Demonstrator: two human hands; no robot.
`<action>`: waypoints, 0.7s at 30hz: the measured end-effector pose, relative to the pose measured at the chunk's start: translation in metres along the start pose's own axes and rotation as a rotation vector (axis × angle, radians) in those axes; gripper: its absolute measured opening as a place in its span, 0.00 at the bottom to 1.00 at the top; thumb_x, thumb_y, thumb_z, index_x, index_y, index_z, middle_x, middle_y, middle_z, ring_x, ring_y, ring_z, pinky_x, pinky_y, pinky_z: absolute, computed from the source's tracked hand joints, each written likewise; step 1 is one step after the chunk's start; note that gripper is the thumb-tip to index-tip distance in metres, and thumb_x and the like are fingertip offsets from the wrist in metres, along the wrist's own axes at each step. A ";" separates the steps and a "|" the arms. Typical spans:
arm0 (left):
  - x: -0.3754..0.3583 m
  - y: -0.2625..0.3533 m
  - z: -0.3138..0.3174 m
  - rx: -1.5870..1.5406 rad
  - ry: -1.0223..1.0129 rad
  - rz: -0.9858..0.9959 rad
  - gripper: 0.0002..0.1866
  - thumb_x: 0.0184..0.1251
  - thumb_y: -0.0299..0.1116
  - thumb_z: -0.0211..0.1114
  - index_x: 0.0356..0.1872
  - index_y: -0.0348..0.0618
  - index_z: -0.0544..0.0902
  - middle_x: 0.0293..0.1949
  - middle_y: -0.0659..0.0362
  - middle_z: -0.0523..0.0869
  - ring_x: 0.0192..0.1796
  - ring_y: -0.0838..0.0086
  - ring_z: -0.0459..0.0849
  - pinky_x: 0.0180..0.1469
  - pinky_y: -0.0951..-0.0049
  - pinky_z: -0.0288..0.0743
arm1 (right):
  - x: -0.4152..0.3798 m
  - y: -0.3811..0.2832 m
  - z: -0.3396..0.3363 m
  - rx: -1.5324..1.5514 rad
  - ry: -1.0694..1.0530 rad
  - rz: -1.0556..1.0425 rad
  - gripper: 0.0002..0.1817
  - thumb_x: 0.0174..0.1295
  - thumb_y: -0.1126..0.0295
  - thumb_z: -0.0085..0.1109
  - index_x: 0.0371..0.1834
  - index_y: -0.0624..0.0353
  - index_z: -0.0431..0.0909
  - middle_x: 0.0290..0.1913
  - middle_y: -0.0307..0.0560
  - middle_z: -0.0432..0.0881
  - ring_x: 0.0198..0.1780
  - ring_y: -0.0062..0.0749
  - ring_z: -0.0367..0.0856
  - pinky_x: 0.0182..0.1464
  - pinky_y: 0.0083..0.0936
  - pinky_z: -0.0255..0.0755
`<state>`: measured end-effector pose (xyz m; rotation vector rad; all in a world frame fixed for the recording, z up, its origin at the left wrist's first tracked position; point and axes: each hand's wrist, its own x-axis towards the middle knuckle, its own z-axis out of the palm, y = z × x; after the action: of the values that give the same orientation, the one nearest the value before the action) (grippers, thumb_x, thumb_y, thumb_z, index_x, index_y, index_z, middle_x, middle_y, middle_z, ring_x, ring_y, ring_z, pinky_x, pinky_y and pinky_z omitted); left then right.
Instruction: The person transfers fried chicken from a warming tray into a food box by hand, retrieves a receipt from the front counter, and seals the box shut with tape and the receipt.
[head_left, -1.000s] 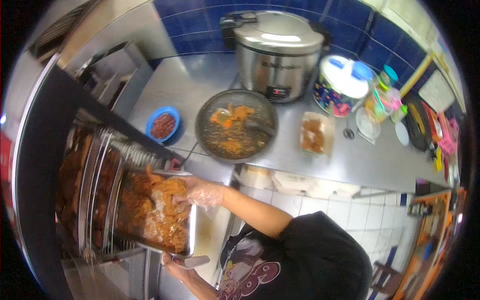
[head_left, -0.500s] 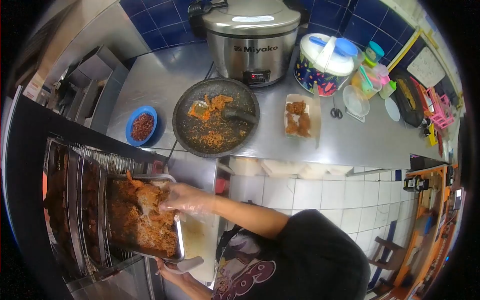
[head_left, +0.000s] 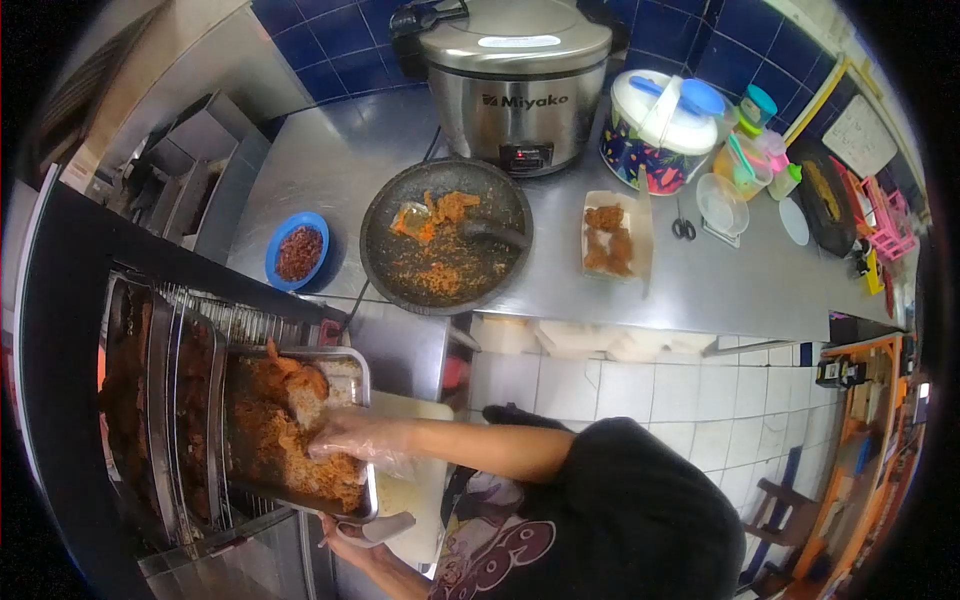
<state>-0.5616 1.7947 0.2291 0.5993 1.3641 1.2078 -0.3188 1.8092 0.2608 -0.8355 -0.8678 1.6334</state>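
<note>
One tray (head_left: 364, 378) of fried food (head_left: 265, 430); right hand (head_left: 355, 437) in it, left hand (head_left: 350, 545) near its lower rim.
Longer visible side runs up-down in view; whether either hand's fingers are clamped, cannot tell.

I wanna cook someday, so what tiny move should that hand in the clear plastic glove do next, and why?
Perhaps the clear-gloved right hand should gather some crumbly golden-brown food, since it reaches into that food inside the rectangular silver metal tray.

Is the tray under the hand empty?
No, the tray has food in it: crumbly brown pieces lie around the right hand.
</note>
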 end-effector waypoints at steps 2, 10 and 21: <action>0.003 -0.001 -0.005 0.012 -0.016 0.002 0.25 0.77 0.41 0.50 0.65 0.33 0.71 0.60 0.46 0.78 0.59 0.56 0.80 0.54 0.54 0.78 | 0.006 0.014 -0.001 0.142 -0.016 -0.098 0.39 0.67 0.48 0.64 0.70 0.68 0.64 0.54 0.52 0.81 0.60 0.34 0.78 0.52 0.28 0.77; 0.015 -0.018 -0.016 0.009 -0.069 0.032 0.20 0.75 0.40 0.55 0.59 0.38 0.78 0.55 0.51 0.83 0.55 0.57 0.83 0.55 0.56 0.80 | -0.019 -0.022 0.000 0.210 0.037 0.110 0.50 0.63 0.43 0.65 0.76 0.67 0.56 0.74 0.60 0.63 0.75 0.46 0.63 0.70 0.40 0.65; -0.019 0.006 0.013 -0.121 0.145 -0.050 0.11 0.77 0.39 0.61 0.41 0.41 0.78 0.32 0.63 0.79 0.31 0.80 0.77 0.29 0.76 0.74 | 0.014 -0.092 0.043 -0.505 0.117 -0.072 0.32 0.62 0.73 0.70 0.68 0.65 0.66 0.51 0.55 0.84 0.54 0.34 0.84 0.53 0.31 0.81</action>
<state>-0.5473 1.7836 0.2452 0.3968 1.4069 1.3028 -0.3155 1.8340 0.3602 -1.2172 -1.2341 1.3018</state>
